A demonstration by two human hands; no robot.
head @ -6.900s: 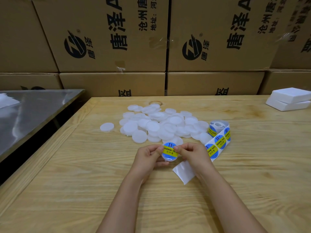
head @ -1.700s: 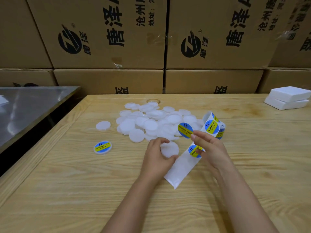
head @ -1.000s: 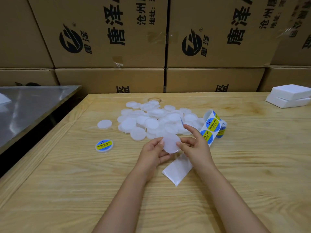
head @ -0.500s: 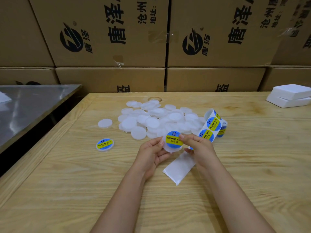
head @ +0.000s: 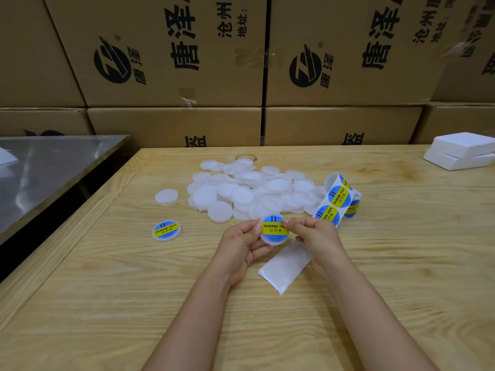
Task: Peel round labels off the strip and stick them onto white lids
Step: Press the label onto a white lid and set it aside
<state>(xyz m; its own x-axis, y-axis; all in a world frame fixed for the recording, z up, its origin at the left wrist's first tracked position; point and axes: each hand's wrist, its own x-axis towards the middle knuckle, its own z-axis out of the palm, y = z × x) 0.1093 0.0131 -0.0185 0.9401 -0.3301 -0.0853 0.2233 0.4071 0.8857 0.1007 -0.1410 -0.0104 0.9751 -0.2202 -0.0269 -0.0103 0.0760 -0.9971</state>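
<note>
Pressing unevenly is what could leave the label [head: 274,227] creased or off-centre; the lid [head: 272,242] is pinched by the left hand [head: 241,246] and right hand [head: 317,236] above the tabletop [head: 128,290], near the pile [head: 246,191].

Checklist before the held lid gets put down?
1. Label stuck on lid: ok.
2. Label flat, no bubbles: cannot tell, its right edge is under fingers.
3. Left hand grips lid: ok.
4. Right hand pinches lid's right side: ok.
5. Bare lids in pile: ok.
6. Labels left on strip: ok.
</note>
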